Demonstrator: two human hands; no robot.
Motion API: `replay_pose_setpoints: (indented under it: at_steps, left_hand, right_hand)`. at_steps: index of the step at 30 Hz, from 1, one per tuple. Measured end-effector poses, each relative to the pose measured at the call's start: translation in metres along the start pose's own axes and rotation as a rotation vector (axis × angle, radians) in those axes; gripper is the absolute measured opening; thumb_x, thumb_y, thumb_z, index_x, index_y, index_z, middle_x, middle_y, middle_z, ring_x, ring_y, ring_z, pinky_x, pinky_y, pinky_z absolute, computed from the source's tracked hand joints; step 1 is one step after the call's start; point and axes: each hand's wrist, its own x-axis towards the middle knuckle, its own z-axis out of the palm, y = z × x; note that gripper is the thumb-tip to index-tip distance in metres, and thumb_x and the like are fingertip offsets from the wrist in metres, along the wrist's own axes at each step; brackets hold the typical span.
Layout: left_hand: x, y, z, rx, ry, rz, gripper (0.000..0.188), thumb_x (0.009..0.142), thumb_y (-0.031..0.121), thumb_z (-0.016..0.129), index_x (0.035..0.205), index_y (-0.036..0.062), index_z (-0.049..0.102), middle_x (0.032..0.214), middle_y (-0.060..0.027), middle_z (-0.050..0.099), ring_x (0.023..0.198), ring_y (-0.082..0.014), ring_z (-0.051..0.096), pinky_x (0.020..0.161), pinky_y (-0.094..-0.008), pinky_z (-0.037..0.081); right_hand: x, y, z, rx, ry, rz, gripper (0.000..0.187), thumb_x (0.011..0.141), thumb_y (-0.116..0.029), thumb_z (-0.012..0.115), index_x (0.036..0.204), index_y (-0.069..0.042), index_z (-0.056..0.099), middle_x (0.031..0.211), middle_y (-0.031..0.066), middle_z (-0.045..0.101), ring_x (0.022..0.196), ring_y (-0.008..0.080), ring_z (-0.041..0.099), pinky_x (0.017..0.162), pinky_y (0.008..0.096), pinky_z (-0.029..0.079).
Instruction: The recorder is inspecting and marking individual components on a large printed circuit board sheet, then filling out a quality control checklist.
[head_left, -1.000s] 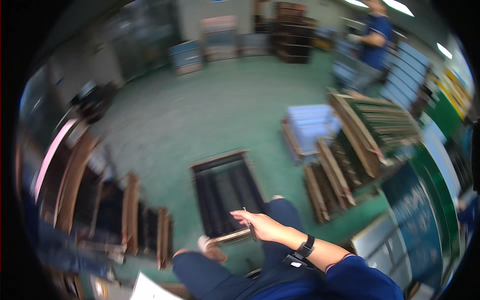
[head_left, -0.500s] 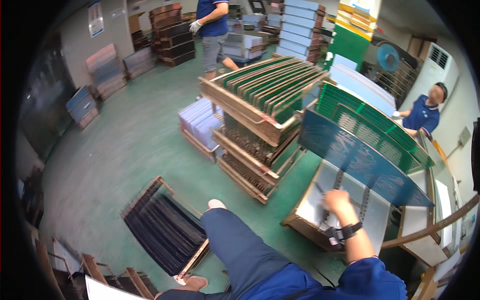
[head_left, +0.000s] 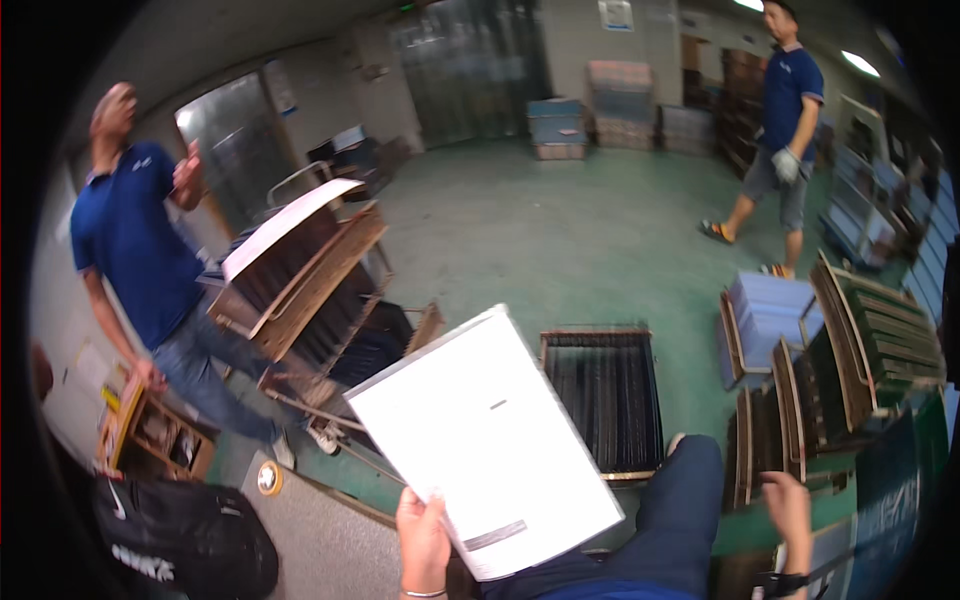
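Note:
My left hand (head_left: pixel 424 540) is closed on the lower left edge of a white paper sheet (head_left: pixel 490 440) in a clear sleeve, thumb on top. The sheet is tilted over my lap and hides part of what lies behind. My right hand (head_left: pixel 788 505), with a dark band on its wrist, hangs at the lower right with its fingers loosely apart and nothing visible in them. It is nearest to a brown-framed rack (head_left: pixel 750 445) and a dark blue panel (head_left: pixel 890 490). Just beyond my knee, a low rack of dark upright boards (head_left: pixel 603 400) stands on the floor.
A person in a blue shirt (head_left: pixel 140 240) stands at the left beside stacked racks (head_left: pixel 320 290). Another person (head_left: pixel 790 120), wearing gloves, is at the far right. A black bag (head_left: pixel 190 535) and a tape roll (head_left: pixel 269 478) are at lower left. Light-blue stacked boards (head_left: pixel 770 320) stand at right.
The view has swung left. My left hand and the full white sheet have come into view. My right hand has left the spot over the grey-white box beside the blue panel.

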Motion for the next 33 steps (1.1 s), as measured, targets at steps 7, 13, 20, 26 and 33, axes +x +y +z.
replay_pose_setpoints:
  at_steps: [7,13,20,26,33]
  left_hand:
    - [-0.017,0.006,-0.041,-0.139,0.038,-0.024,0.023,0.085,-0.003,0.051,0.108,-0.0046,0.046,0.109,-0.0136,0.057,0.099,-0.0167,0.055,0.090,-0.0300,0.042]
    - [-0.038,0.005,-0.036,-0.098,0.208,0.038,0.024,0.086,-0.002,0.051,0.109,-0.0048,0.044,0.112,-0.0161,0.056,0.101,-0.0194,0.055,0.091,-0.0323,0.043]
    - [-0.059,-0.016,-0.013,-0.086,0.489,0.086,0.022,0.088,-0.001,0.049,0.108,-0.0053,0.043,0.109,-0.0159,0.056,0.098,-0.0190,0.056,0.088,-0.0317,0.044]
    - [-0.069,-0.039,0.011,-0.071,0.867,0.217,0.019,0.088,-0.001,0.047,0.106,-0.0048,0.043,0.108,-0.0155,0.056,0.098,-0.0186,0.055,0.089,-0.0312,0.043]
    - [-0.079,-0.064,-0.027,0.075,1.039,0.155,0.024,0.087,-0.002,0.049,0.110,-0.0047,0.042,0.108,-0.0144,0.055,0.099,-0.0192,0.054,0.090,-0.0313,0.042]
  right_hand:
    - [0.007,-0.237,0.158,0.487,-0.709,-0.688,0.028,0.087,-0.015,0.055,0.113,-0.006,0.058,0.100,0.0106,0.065,0.085,0.0221,0.064,0.073,0.0309,0.051]
    - [0.010,-0.285,0.193,0.761,-1.040,-0.460,0.027,0.088,-0.017,0.054,0.112,-0.006,0.058,0.097,0.0088,0.065,0.081,0.0201,0.063,0.067,0.0294,0.050]
    - [0.025,-0.268,0.213,0.932,-1.435,0.000,0.026,0.089,-0.020,0.052,0.110,-0.006,0.057,0.094,0.0066,0.064,0.075,0.0179,0.062,0.062,0.0276,0.049]
    - [0.077,-0.269,0.229,0.920,-1.725,0.395,0.023,0.093,-0.027,0.045,0.101,-0.009,0.056,0.074,-0.0007,0.057,0.052,0.0083,0.045,0.043,0.0201,0.033]
    - [0.137,-0.320,0.232,0.820,-1.654,0.126,0.046,0.095,-0.042,0.039,0.108,-0.002,0.057,0.063,-0.0037,0.044,0.047,0.0017,0.028,0.039,0.0165,0.021]
